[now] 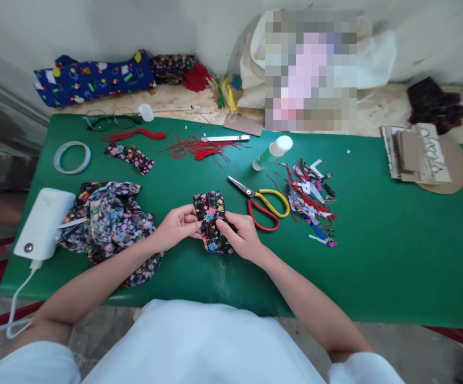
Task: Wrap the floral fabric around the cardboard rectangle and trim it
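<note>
Both my hands hold a small piece of black floral fabric (pixel 211 213) over the green table (pixel 395 240). My left hand (pixel 177 226) pinches its left edge. My right hand (pixel 241 234) grips its right side, thumb on top. The piece looks folded or wrapped around something flat; what is inside is hidden. Just right of my hands lie scissors (pixel 261 202) with red and yellow handles, blades pointing up-left.
A heap of floral cloth (pixel 111 224) and a white power bank (pixel 43 221) with cable lie left. Scraps (pixel 311 205), a glue stick (pixel 273 152), red threads (pixel 193 146), a tape roll (pixel 71 157), glasses (pixel 111 120) and a cardboard stack (pixel 419 154) sit farther out.
</note>
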Demonstrator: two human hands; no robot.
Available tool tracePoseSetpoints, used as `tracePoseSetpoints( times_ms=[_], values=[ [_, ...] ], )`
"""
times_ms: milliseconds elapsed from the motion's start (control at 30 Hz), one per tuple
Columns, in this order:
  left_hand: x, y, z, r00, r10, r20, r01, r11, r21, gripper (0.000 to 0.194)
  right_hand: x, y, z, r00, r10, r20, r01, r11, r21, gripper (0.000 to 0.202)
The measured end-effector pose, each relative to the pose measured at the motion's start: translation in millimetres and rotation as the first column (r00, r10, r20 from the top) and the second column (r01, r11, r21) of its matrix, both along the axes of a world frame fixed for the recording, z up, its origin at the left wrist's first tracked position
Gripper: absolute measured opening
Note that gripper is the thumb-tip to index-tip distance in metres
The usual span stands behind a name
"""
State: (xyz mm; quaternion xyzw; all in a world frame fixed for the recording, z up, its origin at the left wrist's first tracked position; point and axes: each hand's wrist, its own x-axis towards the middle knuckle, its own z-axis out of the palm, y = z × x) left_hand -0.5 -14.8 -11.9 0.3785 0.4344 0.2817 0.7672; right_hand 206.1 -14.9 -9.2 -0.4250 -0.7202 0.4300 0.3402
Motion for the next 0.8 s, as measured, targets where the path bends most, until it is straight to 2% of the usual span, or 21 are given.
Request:
tracePoseSetpoints(
  times_ms=[167, 233, 300, 367, 400, 467, 533, 600, 700, 800],
  values=[
    [2.1, -1.1, 0.4, 0.999, 0.041, 0.004, -0.041, 0.993, 0.107, 0.047, 1.4, -0.1, -1.3, 0.998, -0.061, -0.004, 0.061, 0.982, 0.179, 0.023],
    [1.5, -0.6, 0.4, 0.998, 0.058, 0.025, -0.061, 0.983, 0.172, 0.048, 4.9, 0.9, -1.2, 0.996, -0.082, -0.020, 0.084, 0.945, 0.316, 0.013],
    [0.2, 0.1, 0.6, 0.995, 0.071, 0.074, -0.087, 0.970, 0.228, 0.052, 9.3, 2.1, -0.3, 0.995, -0.101, -0.010, 0.091, 0.842, 0.532, 0.008],
    [-0.8, 0.1, 1.2, 0.988, 0.075, 0.138, -0.104, 0.971, 0.216, 0.058, 12.9, 2.8, 1.1, 0.988, -0.152, 0.025, 0.086, 0.678, 0.730, 0.015],
    [-1.0, -0.3, 1.9, 0.984, 0.080, 0.158, -0.107, 0.979, 0.173, 0.060, 13.9, 3.0, 1.6, 0.982, -0.186, 0.044, 0.080, 0.608, 0.790, 0.016],
    [-0.4, -1.5, 4.5, 0.985, 0.096, 0.146, -0.104, 0.994, 0.047, 0.061, 14.1, 3.4, 2.2, 0.968, -0.240, 0.073, 0.070, 0.538, 0.840, 0.017],
    [0.9, -2.8, 7.7, 0.986, 0.127, 0.107, -0.122, 0.991, -0.051, 0.064, 13.0, 4.3, 1.8, 0.968, -0.234, 0.094, 0.042, 0.516, 0.855, 0.016],
    [1.8, -3.6, 10.1, 0.985, 0.148, 0.092, -0.140, 0.986, -0.089, 0.068, 11.6, 5.4, 0.6, 0.978, -0.174, 0.115, -0.011, 0.507, 0.862, 0.015],
    [1.3, -3.5, 9.6, 0.987, 0.131, 0.093, -0.129, 0.991, -0.029, 0.074, 10.7, 5.2, -1.3, 0.980, -0.100, 0.170, -0.098, 0.503, 0.859, 0.016],
    [-0.2, -3.0, 5.7, 0.994, 0.090, 0.069, -0.096, 0.992, 0.080, 0.073, 11.3, 1.9, -1.2, 0.971, -0.074, 0.229, -0.154, 0.539, 0.828, 0.017]
  ],
)
